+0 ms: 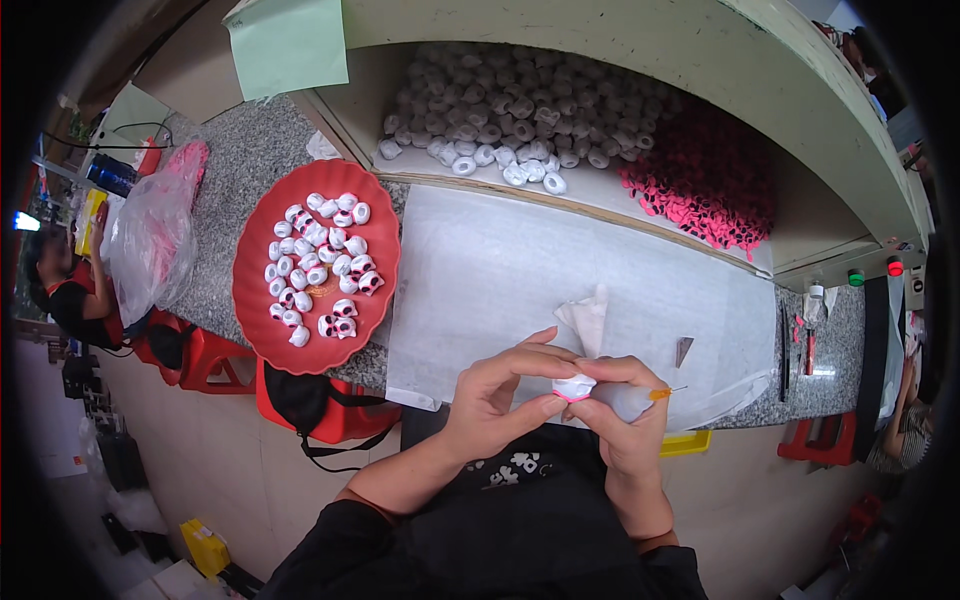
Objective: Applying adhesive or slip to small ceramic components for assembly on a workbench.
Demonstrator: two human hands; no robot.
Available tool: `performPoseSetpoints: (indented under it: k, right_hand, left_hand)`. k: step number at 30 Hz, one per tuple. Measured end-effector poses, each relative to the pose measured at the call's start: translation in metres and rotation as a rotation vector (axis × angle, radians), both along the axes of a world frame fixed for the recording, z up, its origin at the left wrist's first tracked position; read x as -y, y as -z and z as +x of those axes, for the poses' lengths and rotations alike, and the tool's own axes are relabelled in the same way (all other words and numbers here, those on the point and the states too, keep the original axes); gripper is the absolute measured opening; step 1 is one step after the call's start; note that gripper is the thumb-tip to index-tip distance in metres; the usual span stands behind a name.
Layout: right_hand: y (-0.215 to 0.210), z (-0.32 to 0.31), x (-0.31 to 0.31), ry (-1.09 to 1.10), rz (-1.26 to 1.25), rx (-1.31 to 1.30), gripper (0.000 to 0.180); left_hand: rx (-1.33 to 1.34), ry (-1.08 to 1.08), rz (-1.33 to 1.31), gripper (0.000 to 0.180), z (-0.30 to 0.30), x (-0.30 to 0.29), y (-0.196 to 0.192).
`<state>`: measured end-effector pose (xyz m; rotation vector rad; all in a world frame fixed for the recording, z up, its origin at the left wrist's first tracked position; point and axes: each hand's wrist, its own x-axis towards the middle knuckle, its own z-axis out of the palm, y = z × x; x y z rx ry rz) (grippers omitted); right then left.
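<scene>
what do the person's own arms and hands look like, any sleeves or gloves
The left hand and right hand are both bare, with no gloves. Plain black sleeves cover the upper part of the arms and stop short of the wrists, which show no watch or bracelet.

A head-worn fisheye looks down from close above the fingers and worktop.

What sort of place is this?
Probably a workshop or small factory: there is a large heap of small white rounded pieces, a pile of tiny bright-pink pieces, and a round scalloped red tray holding more white ones.
</scene>
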<state>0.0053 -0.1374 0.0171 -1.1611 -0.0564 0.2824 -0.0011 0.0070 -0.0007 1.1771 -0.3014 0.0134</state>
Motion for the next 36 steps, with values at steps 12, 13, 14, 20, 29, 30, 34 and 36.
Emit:
performPoseSetpoints:
  k: [12,13,14,20,29,30,34,36]
  right_hand:
    - [0.002,-0.001,-0.002,0.023,0.039,-0.007,0.023]
    - [0.003,-0.001,-0.003,0.023,0.044,-0.004,0.023]
    - [0.003,0.000,-0.003,0.023,0.050,-0.001,0.023]
    - [0.004,0.001,-0.003,-0.002,0.072,0.009,0.023]
    - [0.009,0.000,-0.005,0.046,0.087,0.017,0.023]
    - [0.008,0.001,-0.005,0.044,0.087,0.017,0.023]
    - [0.006,0.007,0.003,-0.025,0.029,-0.026,0.024]
    - [0.009,0.007,0.004,-0.044,0.022,0.006,0.024]
  left_hand:
    - [-0.023,-0.053,-0.029,0.027,-0.004,0.005,0.001]
    - [-0.022,-0.058,-0.029,0.027,-0.003,0.005,0.001]
    - [-0.020,-0.063,-0.029,0.027,-0.003,0.005,0.001]
    - [-0.017,-0.059,-0.018,0.026,-0.004,0.003,0.000]
    - [-0.032,-0.055,-0.010,0.026,-0.003,0.003,0.001]
    - [-0.031,-0.056,-0.010,0.026,-0.003,0.002,0.001]
    - [-0.043,-0.016,0.054,0.028,-0.002,-0.003,-0.001]
    - [-0.039,0.022,0.100,0.028,0.001,-0.005,-0.002]
